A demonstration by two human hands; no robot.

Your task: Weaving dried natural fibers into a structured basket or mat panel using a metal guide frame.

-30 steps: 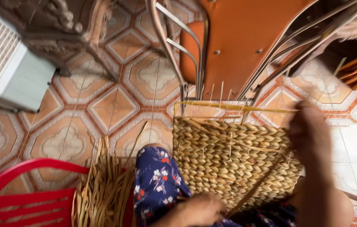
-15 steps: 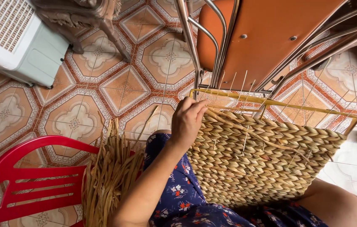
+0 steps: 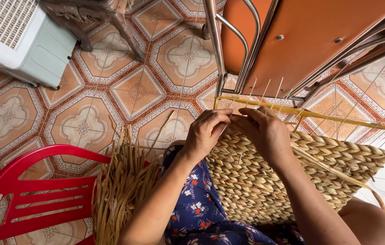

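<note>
A half-woven basket of tan plaited straw lies on my lap, stretched on a yellow metal frame with thin upright spokes. My left hand and my right hand meet at the basket's top left edge, fingertips pinching a straw strand at the rim. A long loose strand trails from under my right hand across the weave to the right. I wear blue cloth with small flowers.
A bundle of dried straw leans on a red plastic chair at the lower left. Orange metal chairs stand ahead on the patterned tile floor. A white fan unit sits at top left.
My right hand has come up from the lower right to join the left at the basket's rim. The view has shifted a little to the left.
</note>
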